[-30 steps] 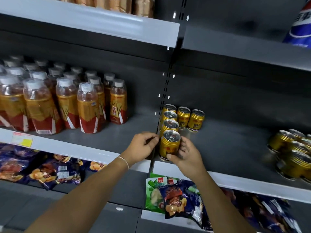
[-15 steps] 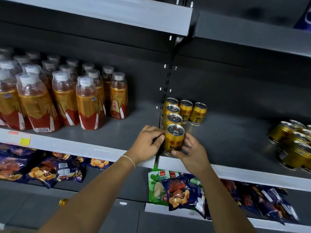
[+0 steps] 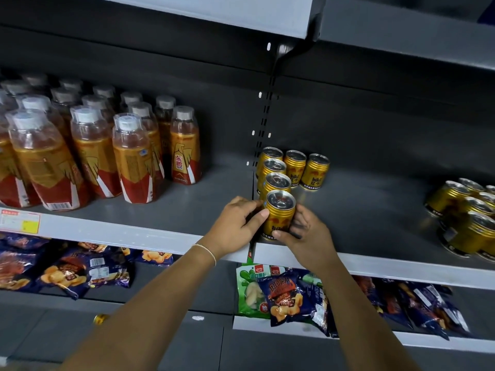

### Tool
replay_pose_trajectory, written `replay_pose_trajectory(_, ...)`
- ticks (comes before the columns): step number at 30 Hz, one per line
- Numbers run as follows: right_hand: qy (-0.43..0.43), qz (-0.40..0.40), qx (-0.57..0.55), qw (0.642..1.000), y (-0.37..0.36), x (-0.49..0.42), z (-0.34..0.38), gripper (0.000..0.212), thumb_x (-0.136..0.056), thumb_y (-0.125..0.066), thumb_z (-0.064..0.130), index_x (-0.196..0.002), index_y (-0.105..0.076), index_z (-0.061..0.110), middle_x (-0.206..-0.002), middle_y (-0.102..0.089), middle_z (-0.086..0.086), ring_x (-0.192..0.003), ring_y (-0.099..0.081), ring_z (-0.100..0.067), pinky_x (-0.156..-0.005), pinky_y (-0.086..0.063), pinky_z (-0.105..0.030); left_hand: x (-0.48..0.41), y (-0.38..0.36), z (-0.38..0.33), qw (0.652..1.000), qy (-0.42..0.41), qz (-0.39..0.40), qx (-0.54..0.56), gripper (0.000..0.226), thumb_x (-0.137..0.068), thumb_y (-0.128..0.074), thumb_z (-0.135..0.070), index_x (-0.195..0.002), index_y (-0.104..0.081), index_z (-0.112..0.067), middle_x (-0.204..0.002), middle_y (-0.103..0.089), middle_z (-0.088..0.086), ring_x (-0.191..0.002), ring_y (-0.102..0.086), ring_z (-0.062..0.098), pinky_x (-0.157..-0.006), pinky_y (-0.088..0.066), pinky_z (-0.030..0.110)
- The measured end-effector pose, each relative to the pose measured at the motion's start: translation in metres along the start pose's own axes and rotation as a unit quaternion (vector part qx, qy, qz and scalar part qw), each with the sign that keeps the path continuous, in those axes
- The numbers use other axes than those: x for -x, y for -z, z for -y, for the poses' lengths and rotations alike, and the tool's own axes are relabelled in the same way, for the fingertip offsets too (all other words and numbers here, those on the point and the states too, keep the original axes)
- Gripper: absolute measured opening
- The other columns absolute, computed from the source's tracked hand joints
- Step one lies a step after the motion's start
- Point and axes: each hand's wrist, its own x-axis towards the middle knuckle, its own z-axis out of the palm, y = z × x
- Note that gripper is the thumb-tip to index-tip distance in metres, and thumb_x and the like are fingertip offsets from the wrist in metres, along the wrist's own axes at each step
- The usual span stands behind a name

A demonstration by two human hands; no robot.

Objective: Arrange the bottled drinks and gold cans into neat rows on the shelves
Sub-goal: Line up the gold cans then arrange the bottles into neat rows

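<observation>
Both hands are on the front gold can (image 3: 280, 216) at the shelf (image 3: 380, 263) lip: left hand (image 3: 235, 223) pinching its left side, right hand (image 3: 305, 234) curled round the right. The smart play is nudging it upright, touching the can column (image 3: 277, 182) behind, label forward. Loose cans (image 3: 466, 218) sit well apart at the right.

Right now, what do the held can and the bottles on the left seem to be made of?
Gold can: probably metal, glossy; ribbed wall, shiny silver top. Bottles: apparently clear plastic; drink shows through, printed wrap, pale caps.
</observation>
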Motion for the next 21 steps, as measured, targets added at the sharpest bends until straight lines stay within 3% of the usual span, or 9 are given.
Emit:
replay_pose_trajectory(5,0.001,-0.004,-0.001,1.000,-0.002,-0.001,0.000,0.071,-0.077,-0.083,0.008,-0.139,-0.051,0.020,-0.131,-0.064,0.004,-0.118,-0.062,-0.012,-0.104,-0.050,-0.041,0.001,0.000,-0.001,1.000,-0.002,-0.010,0.014,0.045,-0.095,-0.041,-0.049,-0.120,-0.063,-0.018,-0.094,-0.059,-0.005,-0.102,-0.050,0.015,-0.090,-0.045,0.036)
replay_pose_trajectory(10,0.000,-0.001,0.003,1.000,-0.003,-0.001,0.000,0.070,-0.079,-0.081,0.007,-0.140,-0.049,0.018,-0.134,-0.062,0.001,-0.120,-0.061,-0.015,-0.105,-0.049,-0.043,0.002,-0.001,-0.002,1.000,0.017,-0.010,0.013,0.043,-0.097,-0.044,-0.046,-0.126,-0.059,-0.019,-0.105,-0.062,0.004,-0.107,-0.051,0.018,-0.094,-0.045,0.038)
replay_pose_trajectory(15,-0.001,-0.013,0.005,1.000,-0.004,0.001,0.001,0.064,-0.077,-0.083,0.009,-0.133,-0.054,0.020,-0.127,-0.066,0.003,-0.114,-0.065,-0.011,-0.103,-0.051,-0.039,0.005,-0.001,-0.007,1.000,0.026,-0.014,0.002,0.050,-0.094,-0.041,-0.053,-0.130,-0.055,-0.022,-0.112,-0.063,0.003,-0.109,-0.052,0.018,-0.095,-0.046,0.038)
replay_pose_trajectory(17,-0.005,-0.019,-0.004,1.000,-0.004,0.000,0.001,0.061,-0.076,-0.084,0.007,-0.128,-0.056,0.021,-0.124,-0.067,0.003,-0.112,-0.065,-0.011,-0.102,-0.052,-0.038,0.006,-0.001,-0.010,0.997,0.039,-0.057,0.031,0.050,-0.092,-0.047,-0.050,-0.133,-0.054,-0.021,-0.118,-0.062,0.003,-0.110,-0.054,0.016,-0.096,-0.046,0.034)
replay_pose_trajectory(21,-0.013,-0.017,-0.018,1.000,-0.003,-0.001,0.002,0.061,-0.073,-0.085,0.004,-0.125,-0.057,0.020,-0.120,-0.069,0.002,-0.109,-0.067,-0.008,-0.101,-0.053,-0.038,0.009,-0.004,-0.024,0.971,-0.006,-0.236,0.043,0.029,-0.090,-0.056,-0.027,-0.112,-0.060,-0.008,-0.100,-0.058,0.003,-0.091,-0.055,0.011,-0.082,-0.047,0.026)
